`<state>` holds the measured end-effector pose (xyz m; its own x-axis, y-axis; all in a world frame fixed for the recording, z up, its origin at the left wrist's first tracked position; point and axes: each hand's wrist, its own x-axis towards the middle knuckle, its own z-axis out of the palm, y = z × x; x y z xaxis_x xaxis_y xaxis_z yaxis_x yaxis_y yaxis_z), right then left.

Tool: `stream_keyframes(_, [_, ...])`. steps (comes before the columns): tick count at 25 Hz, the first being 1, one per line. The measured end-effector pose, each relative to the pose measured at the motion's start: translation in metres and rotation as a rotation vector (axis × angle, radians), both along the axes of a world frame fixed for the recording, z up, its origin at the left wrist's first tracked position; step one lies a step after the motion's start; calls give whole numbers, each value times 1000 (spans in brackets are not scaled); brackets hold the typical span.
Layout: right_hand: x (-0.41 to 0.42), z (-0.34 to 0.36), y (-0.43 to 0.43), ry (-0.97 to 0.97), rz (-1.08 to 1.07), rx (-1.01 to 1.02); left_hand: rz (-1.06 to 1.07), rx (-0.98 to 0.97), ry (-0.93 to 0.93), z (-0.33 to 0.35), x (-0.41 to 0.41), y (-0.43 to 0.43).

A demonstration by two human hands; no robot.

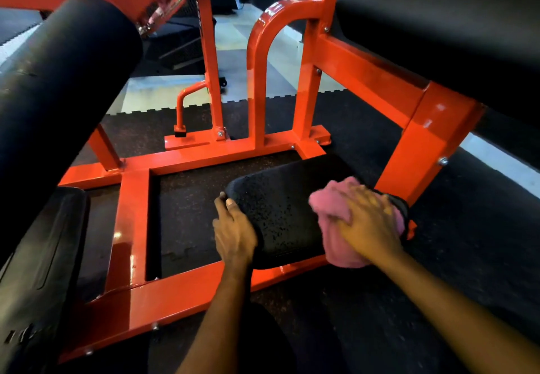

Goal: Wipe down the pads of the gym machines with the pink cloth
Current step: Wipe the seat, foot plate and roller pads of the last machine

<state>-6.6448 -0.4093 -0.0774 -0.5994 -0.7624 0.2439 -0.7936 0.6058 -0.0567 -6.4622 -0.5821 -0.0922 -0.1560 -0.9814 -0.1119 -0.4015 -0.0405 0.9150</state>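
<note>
The orange frame [187, 283] of the machine fills most of the view, standing on the speckled rubber floor [187, 213]. Against it sit the big black pads: a thick roller pad [64, 87] high at the left, a broad upper pad [438, 23] at the right, and a side pad [38, 256] low at the left.

The low pad [286, 207] lies in the middle, raised a little above the floor, and it is the one being wiped. Its skin looks pebbled and firm (probably vinyl over foam), so it should give a little under pressure and want bracing.

The pink cloth [342, 254] is bunched at the right edge of the low pad, spilling toward the near right corner. It looks soft, light and limp. I judge it is best handled with a flat palm on top, since a pinch would only drag one corner.

The right hand [371, 221] lies on the cloth with fingers spread and fairly straight, a pressing grip more than a closed one (the hand is blurred, so finer detail is unclear). The left hand [233, 233] has its grip clamped on the pad's left edge, thumb on top and fingers curled round the rim.

No bucket, bottle or other container shows.
</note>
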Motion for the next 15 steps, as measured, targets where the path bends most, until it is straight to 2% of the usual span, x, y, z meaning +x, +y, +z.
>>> stream_keyframes(3, [-6, 14, -53, -128, -345, -19, 12, 23, 13, 1, 1, 0])
stream_keyframes(4, [8, 15, -70, -112, -343, 2, 14, 30, 21, 1, 1, 1])
stream_keyframes(6, [37, 6, -81, -50, -156, -2, 21, 40, 38, 4, 2, 3])
stream_keyframes(9, [61, 0, -53, -83, 45, -4, 10, 52, 44, 9, 4, 5])
stream_keyframes(12, [47, 1, -73, -86, -62, 28, 9, 60, 12, 11, 3, 6])
stream_keyframes(15, [17, 6, -144, -111, -111, 82, -7, 56, -10, 11, 2, 8])
